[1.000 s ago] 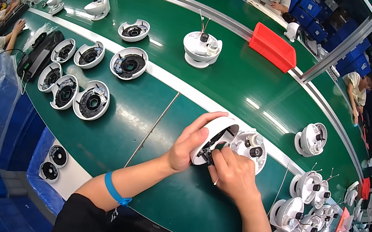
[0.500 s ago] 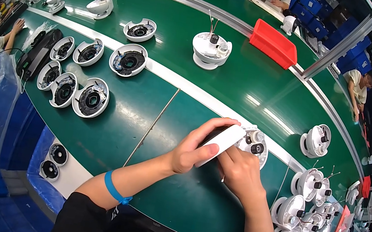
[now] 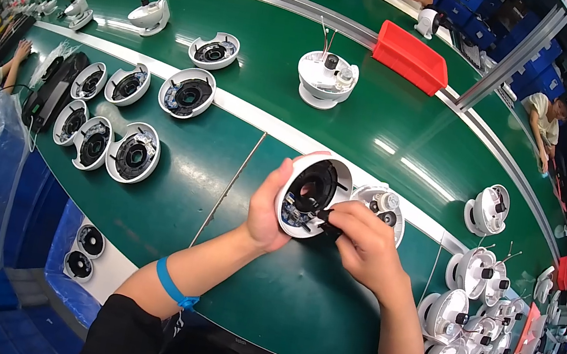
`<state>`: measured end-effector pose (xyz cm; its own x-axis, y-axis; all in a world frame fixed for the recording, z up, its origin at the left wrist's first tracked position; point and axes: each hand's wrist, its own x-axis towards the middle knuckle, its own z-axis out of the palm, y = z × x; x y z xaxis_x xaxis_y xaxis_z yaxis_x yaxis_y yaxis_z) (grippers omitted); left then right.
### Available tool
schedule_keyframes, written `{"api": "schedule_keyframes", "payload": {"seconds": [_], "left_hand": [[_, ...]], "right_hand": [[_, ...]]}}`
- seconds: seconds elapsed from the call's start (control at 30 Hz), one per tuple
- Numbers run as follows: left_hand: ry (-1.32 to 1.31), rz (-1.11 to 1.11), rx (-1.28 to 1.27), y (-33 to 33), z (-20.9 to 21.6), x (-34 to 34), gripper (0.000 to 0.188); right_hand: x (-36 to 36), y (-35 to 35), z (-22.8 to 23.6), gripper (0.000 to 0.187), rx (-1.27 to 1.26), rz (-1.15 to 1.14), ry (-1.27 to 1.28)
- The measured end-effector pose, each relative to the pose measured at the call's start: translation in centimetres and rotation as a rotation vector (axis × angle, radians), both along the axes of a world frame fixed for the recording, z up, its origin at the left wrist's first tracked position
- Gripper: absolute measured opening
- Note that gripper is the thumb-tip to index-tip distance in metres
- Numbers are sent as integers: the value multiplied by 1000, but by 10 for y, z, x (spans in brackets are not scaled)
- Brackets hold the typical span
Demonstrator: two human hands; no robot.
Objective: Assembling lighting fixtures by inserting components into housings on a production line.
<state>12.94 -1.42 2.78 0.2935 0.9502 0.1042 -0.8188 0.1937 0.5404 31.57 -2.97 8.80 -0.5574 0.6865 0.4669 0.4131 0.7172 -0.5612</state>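
My left hand [image 3: 266,208] is wrapped round the side of a white round camera housing [image 3: 345,178], tilted so its open inside faces me. A black ring [image 3: 312,188] and a small circuit board [image 3: 296,214] sit inside the housing. At the right rim, my right hand [image 3: 370,250] pinches a small black part [image 3: 324,215]; its exact kind is hidden by the fingers. Just behind my right hand stands a white camera base [image 3: 396,226] with a round white fitting and a black lens, partly covered.
Several open housings [image 3: 135,153] lie at the left of the green bench [image 3: 265,286]. Camera bases [image 3: 446,314] crowd the right side. Across the white strip stand another base [image 3: 325,83] and a red bin [image 3: 411,57]. Co-workers sit around the line. A blue-lined box [image 3: 57,274] is below left.
My left hand has turned the housing from edge-on to showing its inside. My right hand has come from behind it to the rim, with the small black part now visible.
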Motion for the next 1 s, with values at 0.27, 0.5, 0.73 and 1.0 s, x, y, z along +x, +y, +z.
{"api": "schedule_keyframes", "payload": {"seconds": [0.27,0.5,0.73,1.0], "left_hand": [[211,55,205,-2,3,4,76],[378,111,362,-5,6,4,81],[508,157,470,-3,6,5,81],[259,127,137,-1,12,7,74]], "right_hand": [[-13,-13,-1,29,222,-77,-199],[-20,-15,-5,26,274,-92,-217],[-17,-13,-9,23,249,-93,-238],[-19,-9,-6,33,40,-262,68]]}}
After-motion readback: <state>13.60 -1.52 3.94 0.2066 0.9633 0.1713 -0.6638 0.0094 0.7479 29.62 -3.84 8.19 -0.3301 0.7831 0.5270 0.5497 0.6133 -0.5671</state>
